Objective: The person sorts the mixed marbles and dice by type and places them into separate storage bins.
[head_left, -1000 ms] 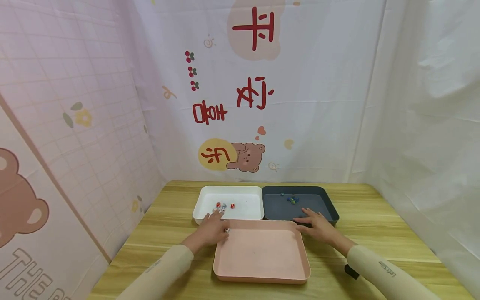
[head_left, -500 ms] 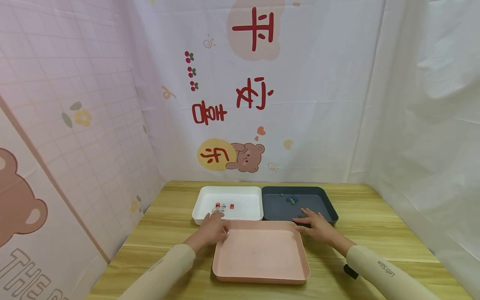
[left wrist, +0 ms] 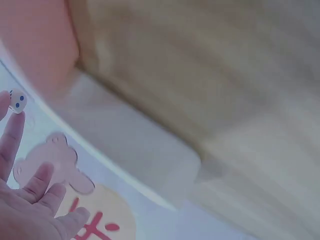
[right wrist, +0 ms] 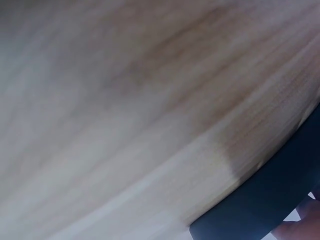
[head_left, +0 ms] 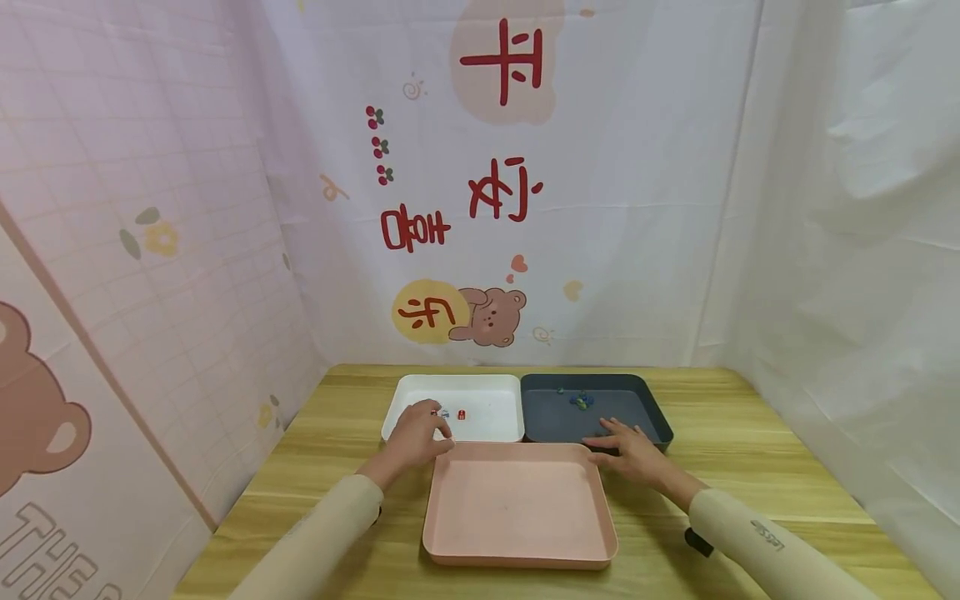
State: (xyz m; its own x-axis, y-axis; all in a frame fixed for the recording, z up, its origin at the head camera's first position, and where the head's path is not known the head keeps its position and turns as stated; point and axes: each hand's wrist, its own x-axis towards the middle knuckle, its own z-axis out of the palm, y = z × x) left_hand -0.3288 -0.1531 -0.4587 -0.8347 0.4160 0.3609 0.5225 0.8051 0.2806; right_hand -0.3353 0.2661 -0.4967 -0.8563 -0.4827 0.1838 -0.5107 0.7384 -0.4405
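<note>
My left hand (head_left: pixel 411 437) is over the near side of the white tray (head_left: pixel 491 429), by the pink tray's far left corner. Between thumb and index finger it pinches a white die (left wrist: pixel 18 101) with blue pips; the other fingers are spread. Beyond the fingers, a red die (head_left: pixel 461 414) and a few small pieces lie in the white tray, partly covered by the hand. My right hand (head_left: pixel 636 454) rests at the near rim of the dark tray (head_left: pixel 543 425), fingers spread, holding nothing. The pink tray (head_left: pixel 517 504) stands in front, between the forearms.
Small blue and green pieces (head_left: pixel 581 402) lie in the dark tray, which stands right beside the white one. The wooden table (head_left: pixel 750 467) runs around the trays. Printed cloth (head_left: pixel 630 208) hangs behind and on both sides.
My left hand has moved up and left from the pink tray's left edge to the white tray's near side, with the die at its fingertips. The right hand has stayed put.
</note>
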